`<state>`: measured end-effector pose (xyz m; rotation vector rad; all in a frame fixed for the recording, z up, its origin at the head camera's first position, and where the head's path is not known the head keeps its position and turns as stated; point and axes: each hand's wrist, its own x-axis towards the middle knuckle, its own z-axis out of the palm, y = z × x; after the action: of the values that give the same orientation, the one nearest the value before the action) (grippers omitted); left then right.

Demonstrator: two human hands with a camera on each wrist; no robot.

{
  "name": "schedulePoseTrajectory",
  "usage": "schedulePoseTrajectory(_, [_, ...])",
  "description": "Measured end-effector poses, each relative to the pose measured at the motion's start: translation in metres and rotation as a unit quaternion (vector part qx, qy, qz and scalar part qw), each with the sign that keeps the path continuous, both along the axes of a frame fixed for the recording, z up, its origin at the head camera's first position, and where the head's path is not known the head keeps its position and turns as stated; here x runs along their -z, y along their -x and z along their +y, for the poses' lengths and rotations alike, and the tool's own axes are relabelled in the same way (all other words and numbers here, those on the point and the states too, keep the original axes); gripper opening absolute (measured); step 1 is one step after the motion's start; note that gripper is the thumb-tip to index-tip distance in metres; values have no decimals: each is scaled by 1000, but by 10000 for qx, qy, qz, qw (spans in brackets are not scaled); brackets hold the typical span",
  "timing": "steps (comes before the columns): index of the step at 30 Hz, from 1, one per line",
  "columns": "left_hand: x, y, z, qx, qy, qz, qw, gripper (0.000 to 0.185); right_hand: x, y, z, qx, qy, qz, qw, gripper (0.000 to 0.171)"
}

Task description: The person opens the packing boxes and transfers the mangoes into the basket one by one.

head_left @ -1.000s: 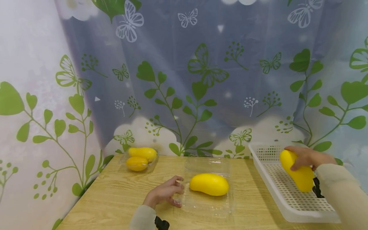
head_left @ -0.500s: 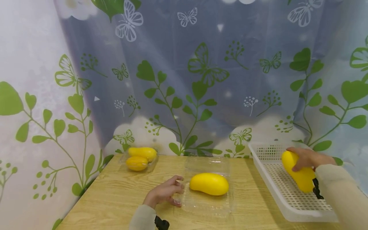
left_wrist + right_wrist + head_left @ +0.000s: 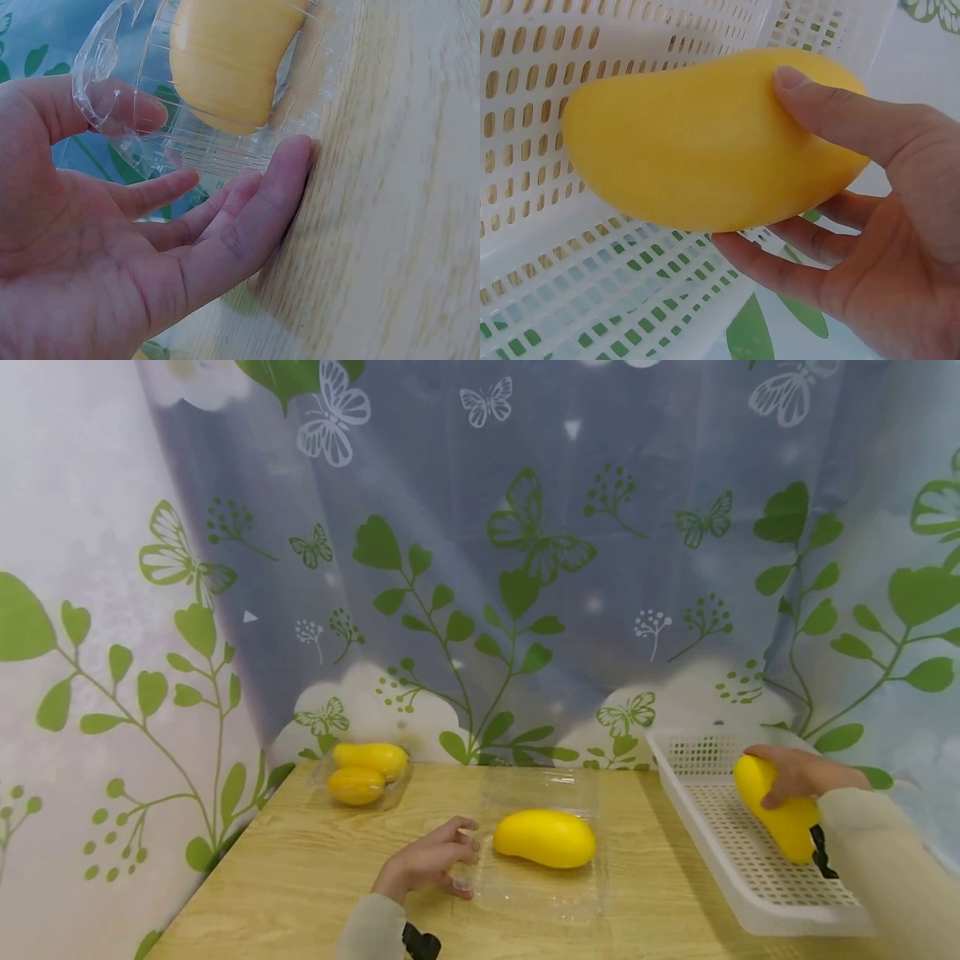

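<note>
The mango (image 3: pixel 776 814) in the right hand (image 3: pixel 798 774) is sitting a touch lower and nearer the perforated floor of the white basket (image 3: pixel 697 752) than a second ago, its tip still tilted up toward the far wall; the shift is slight, so the hand is easing it down rather than lifting it away. The right wrist view is showing thumb over the top and fingers (image 3: pixel 780 274) curled underneath, holding the fruit fully, clear of the mesh. That reads, as a judgement, as a fruit about to be laid in the basket, not yet released. The left hand (image 3: pixel 427 864) is staying where it was, fingers relaxed and spread, fingertips touching the edge of the open clear clamshell (image 3: pixel 540 893) on the counter (image 3: pixel 300 877), where a second mango (image 3: pixel 545 838) is lying unmoved. Farther back left, a closed clear pack (image 3: pixel 365 774) with two more fruits is resting near the curtain
</note>
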<state>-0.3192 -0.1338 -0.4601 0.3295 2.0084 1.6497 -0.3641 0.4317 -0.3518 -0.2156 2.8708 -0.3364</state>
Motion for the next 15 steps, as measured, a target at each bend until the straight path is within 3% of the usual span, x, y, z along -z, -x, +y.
schedulePoseTrajectory(9, [4, 3, -3, 19, 74, 9, 10000, 63, 2, 0, -4, 229, 59, -81, 9997, 95])
schedulePoseTrajectory(15, [3, 1, -1, 43, 69, 32, 10000, 62, 3, -2, -5, 110, 87, 92, 9999, 85])
